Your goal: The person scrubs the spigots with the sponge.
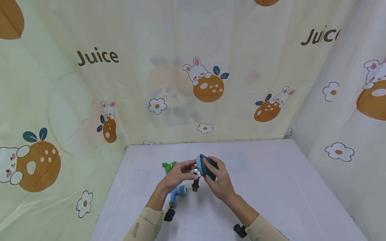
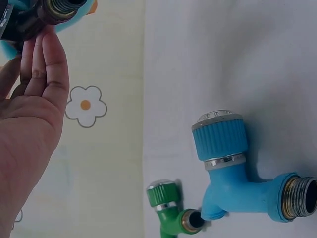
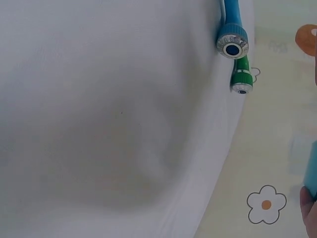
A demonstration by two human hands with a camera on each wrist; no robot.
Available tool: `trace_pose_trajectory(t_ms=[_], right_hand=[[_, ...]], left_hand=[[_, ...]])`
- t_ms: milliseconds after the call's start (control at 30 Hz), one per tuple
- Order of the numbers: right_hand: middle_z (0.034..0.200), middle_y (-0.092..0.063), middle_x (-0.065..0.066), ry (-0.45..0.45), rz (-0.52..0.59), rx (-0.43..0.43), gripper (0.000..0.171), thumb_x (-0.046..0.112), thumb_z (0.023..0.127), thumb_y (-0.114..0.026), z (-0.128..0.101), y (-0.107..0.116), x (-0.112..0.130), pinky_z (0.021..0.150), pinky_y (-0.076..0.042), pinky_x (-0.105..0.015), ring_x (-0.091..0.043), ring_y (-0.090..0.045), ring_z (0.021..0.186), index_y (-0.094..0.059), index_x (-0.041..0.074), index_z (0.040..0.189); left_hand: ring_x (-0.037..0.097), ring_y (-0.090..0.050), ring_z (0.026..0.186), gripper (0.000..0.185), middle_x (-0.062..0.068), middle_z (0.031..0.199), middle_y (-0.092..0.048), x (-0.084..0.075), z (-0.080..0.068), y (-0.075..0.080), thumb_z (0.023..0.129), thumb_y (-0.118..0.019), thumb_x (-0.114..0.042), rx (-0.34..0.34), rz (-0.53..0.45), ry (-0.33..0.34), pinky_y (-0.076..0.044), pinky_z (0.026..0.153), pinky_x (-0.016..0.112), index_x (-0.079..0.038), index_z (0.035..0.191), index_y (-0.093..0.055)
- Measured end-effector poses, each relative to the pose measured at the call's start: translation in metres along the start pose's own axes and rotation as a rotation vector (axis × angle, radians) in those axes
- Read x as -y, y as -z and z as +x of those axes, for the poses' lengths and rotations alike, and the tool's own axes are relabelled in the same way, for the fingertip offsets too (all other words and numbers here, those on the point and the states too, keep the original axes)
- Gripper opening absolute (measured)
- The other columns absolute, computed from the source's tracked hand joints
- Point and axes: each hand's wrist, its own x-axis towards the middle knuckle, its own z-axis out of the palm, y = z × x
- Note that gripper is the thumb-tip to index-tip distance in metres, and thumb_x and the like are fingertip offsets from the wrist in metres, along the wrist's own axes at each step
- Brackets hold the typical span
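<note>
Above the middle of the white table (image 1: 271, 174), my left hand (image 1: 189, 168) pinches a dark tap (image 1: 195, 180) with a chrome cap and a brass threaded end. My right hand (image 1: 212, 167) grips a blue sponge (image 1: 201, 163) with a dark backing and holds it against the tap's top. In the left wrist view my left hand's fingers (image 2: 47, 64) lie fairly straight along the dark tap (image 2: 44, 12). The right wrist view shows only a fingertip (image 3: 309, 213) and an edge of the sponge (image 3: 311, 168).
A blue plastic tap (image 1: 178, 193) (image 2: 233, 168) (image 3: 232, 34) lies on the table just under my left hand. A smaller green tap (image 1: 169, 166) (image 2: 171, 208) (image 3: 241, 79) lies behind it. Printed cloth walls close in the table at the back and on both sides.
</note>
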Motion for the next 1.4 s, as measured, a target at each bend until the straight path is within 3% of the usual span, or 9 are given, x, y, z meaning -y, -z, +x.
trace_pose_trajectory(t_ms=[400, 567, 867, 1167, 1267, 1400], right_hand=[[0.142, -0.055, -0.025, -0.019, -0.098, -0.022, 0.060, 0.006, 0.087, -0.080, 0.005, 0.001, 0.000, 0.098, -0.056, -0.058, -0.042, -0.054, 0.129, -0.063, 0.010, 0.144], [0.141, -0.056, -0.024, -0.087, -0.094, 0.005, 0.058, 0.010, 0.090, -0.079, 0.005, 0.003, 0.000, 0.097, -0.057, -0.059, -0.043, -0.055, 0.128, -0.062, 0.010, 0.145], [0.138, -0.059, -0.019, -0.186, -0.059, 0.049, 0.056, 0.017, 0.093, -0.078, 0.007, 0.003, 0.000, 0.100, -0.055, -0.059, -0.041, -0.057, 0.128, -0.061, 0.012, 0.146], [0.136, -0.060, -0.015, -0.333, -0.004, 0.062, 0.054, 0.022, 0.095, -0.076, 0.008, 0.004, 0.000, 0.102, -0.052, -0.058, -0.036, -0.058, 0.127, -0.061, 0.015, 0.146], [0.137, -0.059, -0.014, -0.349, 0.006, 0.043, 0.056, 0.023, 0.095, -0.077, 0.006, 0.003, -0.001, 0.103, -0.052, -0.059, -0.036, -0.058, 0.127, -0.060, 0.017, 0.148], [0.137, -0.058, -0.012, -0.301, 0.065, 0.020, 0.058, 0.022, 0.094, -0.078, 0.002, 0.001, -0.001, 0.102, -0.053, -0.060, -0.035, -0.057, 0.128, -0.059, 0.017, 0.148]], left_hand=[[0.017, -0.064, 0.103, 0.074, 0.009, 0.125, -0.068, 0.000, -0.001, -0.003, 0.088, -0.084, -0.019, 0.032, 0.016, -0.005, -0.057, 0.090, 0.027, -0.012, 0.153, -0.051], [0.019, -0.065, 0.104, 0.075, 0.009, 0.124, -0.070, 0.001, -0.003, -0.004, 0.086, -0.086, -0.020, 0.048, 0.039, -0.016, -0.057, 0.087, 0.027, -0.015, 0.153, -0.052], [0.022, -0.066, 0.110, 0.075, 0.007, 0.123, -0.071, 0.001, -0.008, -0.004, 0.084, -0.087, -0.020, 0.034, 0.110, -0.040, -0.056, 0.094, 0.032, -0.020, 0.151, -0.055], [0.023, -0.067, 0.114, 0.076, 0.008, 0.129, -0.069, 0.003, -0.010, -0.005, 0.084, -0.088, -0.019, 0.025, 0.096, -0.040, -0.057, 0.095, 0.033, -0.026, 0.152, -0.053], [0.025, -0.067, 0.119, 0.079, 0.010, 0.135, -0.064, 0.005, -0.011, -0.004, 0.083, -0.088, -0.015, 0.003, 0.061, -0.047, -0.059, 0.096, 0.036, -0.026, 0.152, -0.051], [0.028, -0.066, 0.125, 0.083, 0.012, 0.140, -0.057, 0.009, -0.011, -0.001, 0.080, -0.089, -0.009, -0.077, 0.011, -0.068, -0.058, 0.099, 0.038, -0.023, 0.149, -0.045]])
